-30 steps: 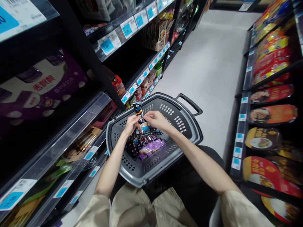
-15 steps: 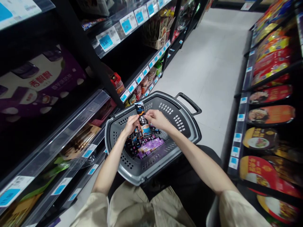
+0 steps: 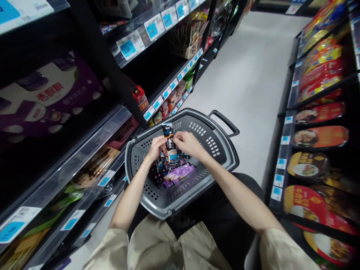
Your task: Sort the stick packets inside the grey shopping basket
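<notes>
Over a grey shopping basket (image 3: pixel 180 208), both hands are closed on a slim black sachet (image 3: pixel 172 148) with a blue lower part and a cup picture. My left hand (image 3: pixel 157 148) pinches its left edge. My right hand (image 3: pixel 187 142) pinches the right edge, a little below its top. The sachet stands nearly upright, printed face toward me. Beneath it, inside the basket, lie several purple sachets (image 3: pixel 180 174) and several dark sachets (image 3: pixel 157 172); the hands and the held sachet partly cover the dark ones.
On the left, shelves carry price tags (image 3: pixel 131 47) and a purple-and-white carton (image 3: pixel 50 93). Bowl-shaped packs (image 3: pixel 308 165) and bagged goods (image 3: pixel 320 71) line the right shelf. A pale floor aisle (image 3: pixel 247 67) runs ahead. The basket's handle (image 3: pixel 225 122) sticks out at its far right.
The held sachet has shifted very slightly right and down. Both hands keep their pinch on it, and the basket stays in place.
</notes>
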`<action>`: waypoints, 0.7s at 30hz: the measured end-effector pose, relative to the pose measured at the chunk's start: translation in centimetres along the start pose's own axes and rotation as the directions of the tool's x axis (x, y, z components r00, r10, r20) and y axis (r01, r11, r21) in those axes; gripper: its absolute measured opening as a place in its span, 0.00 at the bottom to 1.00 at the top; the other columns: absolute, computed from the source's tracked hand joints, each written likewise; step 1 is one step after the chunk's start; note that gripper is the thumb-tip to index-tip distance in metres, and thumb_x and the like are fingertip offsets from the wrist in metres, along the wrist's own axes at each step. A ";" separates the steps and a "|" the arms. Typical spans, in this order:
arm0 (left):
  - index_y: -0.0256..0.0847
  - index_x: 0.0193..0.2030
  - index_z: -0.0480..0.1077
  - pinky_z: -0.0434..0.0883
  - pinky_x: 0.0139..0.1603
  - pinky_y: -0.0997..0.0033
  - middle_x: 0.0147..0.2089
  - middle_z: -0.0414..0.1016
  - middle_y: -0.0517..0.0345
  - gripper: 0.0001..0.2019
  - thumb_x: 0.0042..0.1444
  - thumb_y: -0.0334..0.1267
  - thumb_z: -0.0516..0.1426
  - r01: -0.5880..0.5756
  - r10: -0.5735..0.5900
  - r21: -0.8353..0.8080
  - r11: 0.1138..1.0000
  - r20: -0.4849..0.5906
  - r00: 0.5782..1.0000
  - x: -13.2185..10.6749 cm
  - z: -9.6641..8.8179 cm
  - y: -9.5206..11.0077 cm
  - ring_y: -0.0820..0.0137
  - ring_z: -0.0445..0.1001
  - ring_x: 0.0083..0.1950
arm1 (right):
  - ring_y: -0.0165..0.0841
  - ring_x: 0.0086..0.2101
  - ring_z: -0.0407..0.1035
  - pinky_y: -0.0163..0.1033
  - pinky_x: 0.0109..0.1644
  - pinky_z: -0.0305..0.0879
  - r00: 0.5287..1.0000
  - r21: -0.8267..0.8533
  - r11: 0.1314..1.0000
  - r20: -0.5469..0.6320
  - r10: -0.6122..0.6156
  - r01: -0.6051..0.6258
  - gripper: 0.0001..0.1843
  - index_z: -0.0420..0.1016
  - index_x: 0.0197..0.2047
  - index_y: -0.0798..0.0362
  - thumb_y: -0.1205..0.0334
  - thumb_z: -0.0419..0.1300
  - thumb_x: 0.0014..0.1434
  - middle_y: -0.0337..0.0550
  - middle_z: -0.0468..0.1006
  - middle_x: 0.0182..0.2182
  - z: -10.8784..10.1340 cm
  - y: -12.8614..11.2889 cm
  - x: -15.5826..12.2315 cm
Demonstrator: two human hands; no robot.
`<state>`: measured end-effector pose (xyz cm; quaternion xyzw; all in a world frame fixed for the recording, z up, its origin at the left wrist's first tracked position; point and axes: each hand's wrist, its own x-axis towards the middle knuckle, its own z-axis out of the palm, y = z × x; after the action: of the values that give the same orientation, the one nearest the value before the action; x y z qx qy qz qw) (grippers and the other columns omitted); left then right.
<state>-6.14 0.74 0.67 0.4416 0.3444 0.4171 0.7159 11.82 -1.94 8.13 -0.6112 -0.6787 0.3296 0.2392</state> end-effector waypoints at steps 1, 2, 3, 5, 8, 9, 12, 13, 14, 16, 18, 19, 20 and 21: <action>0.40 0.23 0.67 0.59 0.15 0.75 0.14 0.63 0.65 0.24 0.50 0.56 0.68 -0.004 0.004 0.005 1.000 -0.002 1.000 0.0 0.0 0.0 0.76 0.61 0.13 | 0.33 0.28 0.69 0.37 0.35 0.54 1.000 -0.026 1.000 0.008 0.002 -0.002 0.11 0.78 0.35 0.52 0.62 0.54 0.64 0.41 0.79 0.27 0.0 -0.1 0.0; 0.40 0.23 0.67 0.58 0.15 0.75 0.14 0.62 0.66 0.24 0.49 0.56 0.68 -0.003 0.003 0.009 1.000 -0.004 1.000 0.0 -0.1 0.0 0.76 0.60 0.13 | 0.33 0.29 0.70 0.37 0.35 0.54 1.000 -0.054 0.999 0.018 0.005 -0.004 0.12 0.78 0.35 0.52 0.61 0.54 0.65 0.41 0.80 0.28 -0.1 -0.1 -0.1; 0.40 0.23 0.67 0.58 0.15 0.75 0.14 0.61 0.66 0.24 0.49 0.57 0.68 0.000 0.000 0.011 1.000 -0.006 1.000 0.0 -0.1 -0.1 0.76 0.60 0.13 | 0.34 0.30 0.71 0.37 0.36 0.54 1.000 -0.079 0.997 0.030 0.007 -0.004 0.13 0.78 0.35 0.52 0.61 0.53 0.65 0.42 0.81 0.29 -0.1 -0.2 -0.1; 0.40 0.23 0.67 0.57 0.15 0.75 0.14 0.60 0.67 0.24 0.49 0.58 0.68 0.002 -0.002 0.017 1.000 -0.018 1.000 0.0 -0.1 -0.2 0.76 0.59 0.13 | 0.36 0.33 0.73 0.37 0.37 0.55 0.999 -0.113 0.994 0.054 0.000 0.006 0.14 0.78 0.35 0.51 0.62 0.52 0.67 0.43 0.82 0.31 -0.1 -0.2 -0.1; 0.40 0.24 0.67 0.56 0.16 0.75 0.15 0.61 0.66 0.24 0.48 0.57 0.68 -0.026 0.027 0.022 0.999 -0.051 0.998 0.0 0.1 -0.4 0.77 0.59 0.15 | 0.36 0.34 0.74 0.37 0.39 0.56 0.997 -0.119 0.992 0.079 -0.023 0.033 0.13 0.77 0.36 0.51 0.63 0.52 0.67 0.43 0.83 0.32 0.0 0.0 0.0; 0.40 0.24 0.67 0.56 0.16 0.75 0.15 0.61 0.66 0.24 0.48 0.57 0.68 -0.037 0.038 0.021 0.999 -0.058 0.998 0.1 0.1 -0.5 0.77 0.59 0.15 | 0.36 0.34 0.74 0.37 0.39 0.56 0.996 -0.120 0.992 0.078 -0.030 0.039 0.13 0.77 0.36 0.52 0.63 0.52 0.68 0.43 0.83 0.32 0.0 0.1 0.0; 0.40 0.22 0.66 0.55 0.17 0.75 0.15 0.61 0.65 0.26 0.49 0.59 0.68 -0.053 0.055 0.029 0.998 -0.063 0.996 0.1 0.2 -0.6 0.78 0.58 0.15 | 0.35 0.33 0.73 0.37 0.38 0.55 0.997 -0.140 0.989 0.062 -0.048 0.056 0.13 0.77 0.36 0.52 0.63 0.52 0.68 0.43 0.82 0.31 0.0 0.2 -0.1; 0.40 0.21 0.65 0.55 0.17 0.75 0.15 0.60 0.66 0.27 0.49 0.60 0.67 -0.052 0.055 0.043 0.998 -0.062 0.997 0.1 0.2 -0.7 0.78 0.58 0.15 | 0.35 0.32 0.73 0.38 0.38 0.55 0.997 -0.150 0.987 0.056 -0.052 0.060 0.13 0.77 0.35 0.52 0.63 0.52 0.68 0.43 0.82 0.31 0.0 0.1 -0.1; 0.40 0.20 0.64 0.54 0.17 0.76 0.14 0.59 0.66 0.28 0.49 0.61 0.67 -0.050 0.054 0.065 0.997 -0.062 0.997 0.1 0.2 -0.7 0.78 0.57 0.15 | 0.35 0.32 0.73 0.38 0.38 0.55 0.997 -0.159 0.985 0.054 -0.055 0.063 0.13 0.77 0.35 0.52 0.63 0.52 0.68 0.43 0.82 0.31 0.0 0.0 -0.2; 0.40 0.20 0.64 0.53 0.18 0.76 0.14 0.57 0.67 0.28 0.49 0.62 0.67 -0.043 0.051 0.130 0.991 -0.063 0.997 0.1 0.0 -0.8 0.78 0.56 0.15 | 0.35 0.32 0.72 0.38 0.38 0.55 0.997 -0.173 0.983 0.054 -0.046 0.055 0.14 0.77 0.36 0.52 0.63 0.52 0.68 0.44 0.81 0.30 0.1 -0.2 -0.3; 0.39 0.20 0.65 0.52 0.18 0.76 0.13 0.57 0.67 0.28 0.48 0.62 0.67 -0.046 0.061 0.197 0.979 -0.074 0.995 0.1 -0.2 -1.0 0.79 0.55 0.15 | 0.36 0.33 0.73 0.38 0.39 0.56 0.998 -0.187 0.982 0.062 -0.025 0.037 0.14 0.77 0.36 0.52 0.62 0.52 0.68 0.44 0.81 0.30 0.1 -0.4 -0.5; 0.39 0.20 0.65 0.51 0.19 0.75 0.13 0.57 0.67 0.28 0.49 0.62 0.67 -0.050 0.070 0.224 0.973 -0.082 0.994 0.2 -0.3 -1.0 0.79 0.55 0.15 | 0.36 0.33 0.73 0.38 0.39 0.56 0.997 -0.194 0.981 0.069 -0.014 0.028 0.14 0.78 0.36 0.52 0.62 0.52 0.68 0.45 0.81 0.30 0.2 -0.5 -0.6; 0.39 0.19 0.65 0.51 0.19 0.75 0.14 0.58 0.67 0.28 0.49 0.61 0.67 -0.054 0.077 0.245 0.968 -0.089 0.993 0.2 -0.4 -1.1 0.79 0.54 0.15 | 0.36 0.33 0.74 0.38 0.40 0.56 0.997 -0.198 0.980 0.080 -0.005 0.021 0.14 0.78 0.35 0.52 0.62 0.52 0.68 0.45 0.81 0.30 0.2 -0.7 -0.6; 0.39 0.19 0.65 0.51 0.19 0.75 0.14 0.58 0.66 0.28 0.49 0.61 0.66 -0.059 0.086 0.258 0.964 -0.097 0.992 0.2 -0.5 -1.1 0.79 0.54 0.16 | 0.36 0.33 0.74 0.38 0.40 0.56 0.996 -0.197 0.980 0.093 0.003 0.016 0.14 0.78 0.35 0.52 0.62 0.52 0.68 0.45 0.81 0.30 0.2 -0.7 -0.7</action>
<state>-6.11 0.83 -0.58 0.5191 0.4165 0.4184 0.6181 11.26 -2.67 8.58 -0.6137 -0.7205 0.2878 0.1466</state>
